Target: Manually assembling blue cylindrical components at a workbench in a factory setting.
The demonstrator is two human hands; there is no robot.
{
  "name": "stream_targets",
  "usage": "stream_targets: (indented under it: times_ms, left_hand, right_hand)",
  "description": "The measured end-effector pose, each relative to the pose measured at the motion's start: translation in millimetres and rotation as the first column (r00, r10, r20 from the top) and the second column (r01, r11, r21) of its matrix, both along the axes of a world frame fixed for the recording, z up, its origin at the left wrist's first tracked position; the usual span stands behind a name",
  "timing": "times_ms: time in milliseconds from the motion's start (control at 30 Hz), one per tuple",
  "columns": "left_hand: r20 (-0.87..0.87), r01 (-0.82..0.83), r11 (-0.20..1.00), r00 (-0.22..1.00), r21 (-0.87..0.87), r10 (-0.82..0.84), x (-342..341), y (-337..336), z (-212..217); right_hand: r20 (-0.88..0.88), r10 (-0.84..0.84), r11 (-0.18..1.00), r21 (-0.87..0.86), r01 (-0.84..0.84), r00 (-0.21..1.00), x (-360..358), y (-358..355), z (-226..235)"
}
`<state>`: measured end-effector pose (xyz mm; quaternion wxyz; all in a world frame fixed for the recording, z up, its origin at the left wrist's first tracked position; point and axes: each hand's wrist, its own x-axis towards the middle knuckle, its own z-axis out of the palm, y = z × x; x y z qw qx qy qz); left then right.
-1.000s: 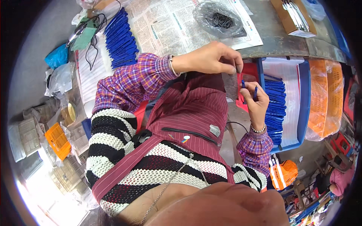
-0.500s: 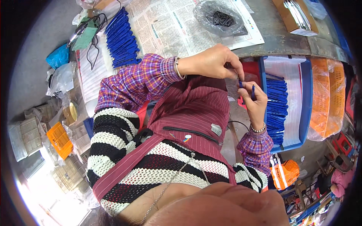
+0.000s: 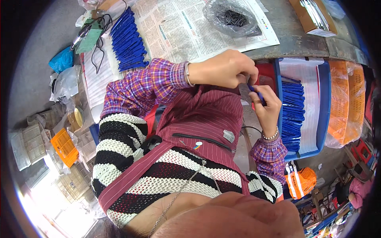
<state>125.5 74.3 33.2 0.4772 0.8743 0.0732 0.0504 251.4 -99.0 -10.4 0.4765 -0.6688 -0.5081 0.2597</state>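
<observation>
1. Your table (image 3: 301, 37) fills the top of the view, with a spread newspaper (image 3: 186, 27) on it; a clear bag of small black pieces (image 3: 232, 16) lies on the paper and a row of blue strips (image 3: 129, 39) lies at its left edge
2. The blue tray (image 3: 323, 99) sits just to your right, with a stack of the same blue strips (image 3: 293, 115) inside, touching your right hand
3. Your left hand (image 3: 224, 69) and right hand (image 3: 268, 107) meet in front of your chest; the fingers of both are closed tight on one blue strip (image 3: 256, 92)
4. That strip looks light, thin and bendy, likely plastic; pinch it near the end so it doesn't flex or slip
5. Most of the strip is hidden behind your fingers, so its length and shape can't be made out
</observation>
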Motion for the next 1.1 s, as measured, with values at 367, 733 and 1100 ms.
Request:
stream_targets:
  times_ms: [367, 733, 1100]
  left_hand:
    - [-0.060, 0.072, 0.948, 0.994, -0.309, -0.095, 7.2, 8.6, -5.9]
    - [0.077, -0.073, 0.951, 0.992, -0.300, 0.100, 13.3, 37.0, -2.0]
    - [0.160, -0.281, 0.696, 0.959, 0.660, 0.235, 9.9, 109.2, -13.0]
  right_hand:
    - [-0.256, 0.086, 0.996, 0.010, -0.087, 0.963, 11.3, -3.5, 2.9]
    - [-0.689, -0.029, 0.987, 0.093, 0.129, 0.724, 46.0, 0.4, -32.0]
    - [0.317, -0.230, 0.956, -0.105, 0.275, 0.920, 153.6, -5.6, -99.5]
